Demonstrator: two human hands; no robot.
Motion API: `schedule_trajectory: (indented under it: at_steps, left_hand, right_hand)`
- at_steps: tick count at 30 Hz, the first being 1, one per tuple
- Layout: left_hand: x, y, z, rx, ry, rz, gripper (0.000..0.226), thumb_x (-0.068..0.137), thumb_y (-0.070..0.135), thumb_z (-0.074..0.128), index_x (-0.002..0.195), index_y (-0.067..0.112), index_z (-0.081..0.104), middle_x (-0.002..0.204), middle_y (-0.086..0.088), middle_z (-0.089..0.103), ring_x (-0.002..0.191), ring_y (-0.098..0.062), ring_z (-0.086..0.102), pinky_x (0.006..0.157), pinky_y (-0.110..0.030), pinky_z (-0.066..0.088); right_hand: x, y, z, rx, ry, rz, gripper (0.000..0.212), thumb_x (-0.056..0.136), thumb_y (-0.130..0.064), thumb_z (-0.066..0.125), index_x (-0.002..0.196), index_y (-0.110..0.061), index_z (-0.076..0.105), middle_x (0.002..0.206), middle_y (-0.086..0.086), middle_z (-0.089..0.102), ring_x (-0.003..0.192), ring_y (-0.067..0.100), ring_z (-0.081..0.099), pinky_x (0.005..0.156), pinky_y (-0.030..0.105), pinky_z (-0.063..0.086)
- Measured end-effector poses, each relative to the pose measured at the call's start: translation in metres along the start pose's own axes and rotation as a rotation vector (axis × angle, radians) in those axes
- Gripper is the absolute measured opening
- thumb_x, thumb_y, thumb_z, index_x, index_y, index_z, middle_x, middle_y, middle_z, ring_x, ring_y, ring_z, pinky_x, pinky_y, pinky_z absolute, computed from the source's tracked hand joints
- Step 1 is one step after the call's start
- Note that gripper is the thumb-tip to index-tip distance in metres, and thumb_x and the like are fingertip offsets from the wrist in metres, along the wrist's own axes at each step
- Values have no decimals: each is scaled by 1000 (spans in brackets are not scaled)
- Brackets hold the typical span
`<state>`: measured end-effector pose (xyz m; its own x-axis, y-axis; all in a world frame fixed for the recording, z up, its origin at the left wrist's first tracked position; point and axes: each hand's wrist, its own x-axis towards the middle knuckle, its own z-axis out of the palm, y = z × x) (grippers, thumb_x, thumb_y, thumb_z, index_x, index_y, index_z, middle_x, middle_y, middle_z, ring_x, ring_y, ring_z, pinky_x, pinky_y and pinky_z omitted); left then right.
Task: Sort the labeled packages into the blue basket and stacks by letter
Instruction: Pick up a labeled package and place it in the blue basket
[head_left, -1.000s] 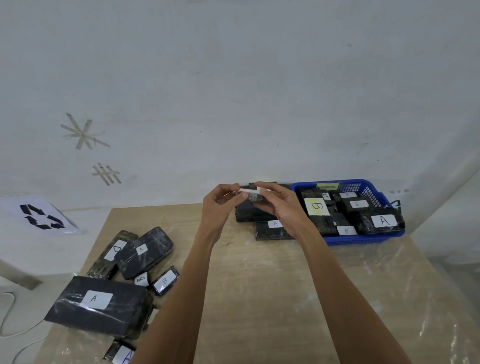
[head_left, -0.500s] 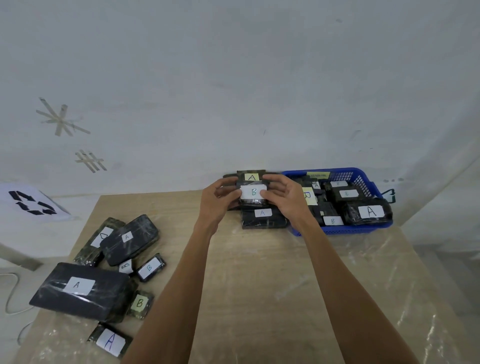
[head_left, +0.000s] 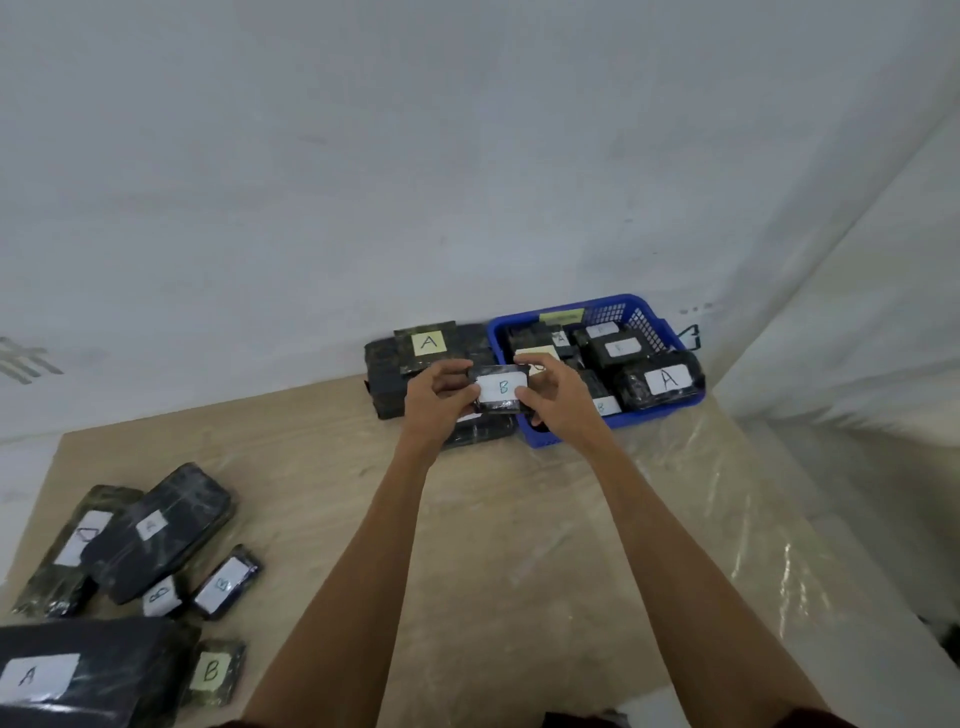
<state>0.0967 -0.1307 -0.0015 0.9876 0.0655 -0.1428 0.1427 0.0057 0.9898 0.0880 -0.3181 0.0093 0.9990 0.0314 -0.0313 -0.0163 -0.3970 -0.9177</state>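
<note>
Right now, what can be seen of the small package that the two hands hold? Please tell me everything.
The package is small, flat and rectangular, wrapped in shiny black plastic. Its white label faces the camera with a handwritten B. The left hand pinches its left end, the right hand its right end. It is held over the dark stack beside the blue basket; whether it touches the stack is unclear.

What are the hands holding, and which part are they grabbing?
Both hands hold one small black package labelled B. The left hand pinches its left end, the right hand its right end.
</note>
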Motion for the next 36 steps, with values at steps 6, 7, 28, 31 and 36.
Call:
schedule_trajectory:
  at_steps: [6,7,28,31,36]
  left_hand:
    - [24,-8,38,71,-53,-67,28,88,-2,73,110,13,67,105,-15,70,96,-27,72,75,-34,63]
    - [28,-9,45,78,-52,-80,29,88,-3,73,112,12,67,105,-15,70,96,-27,71,75,-34,63]
    - [125,-54,95,680,165,-311,13,94,12,69,96,0,74,82,-10,70,71,-19,67,63,-19,52]
    - [134,-58,91,616,156,-332,15,88,8,76,100,-2,75,91,-14,75,81,-25,74,81,-34,61]
    - [142,-59,88,502,146,-388,15,81,4,82,94,-1,75,87,-16,76,71,-22,75,68,-30,63]
  right_hand:
    - [25,37,-26,-56,12,93,33,94,-8,67,123,-21,62,95,14,70,77,26,70,52,21,55]
    - [31,42,-31,-58,8,101,33,94,-7,67,124,-21,61,95,13,71,76,25,70,52,20,54]
    - [206,99,-51,-17,-75,303,38,91,-6,72,124,-8,53,115,15,64,101,31,67,86,45,59]
    - [217,105,-37,-10,-77,322,37,90,-6,73,123,-7,55,113,15,65,103,30,66,90,44,58]
    - [230,109,-26,-106,-64,273,32,95,-6,66,125,-5,55,105,12,63,89,19,58,77,24,46]
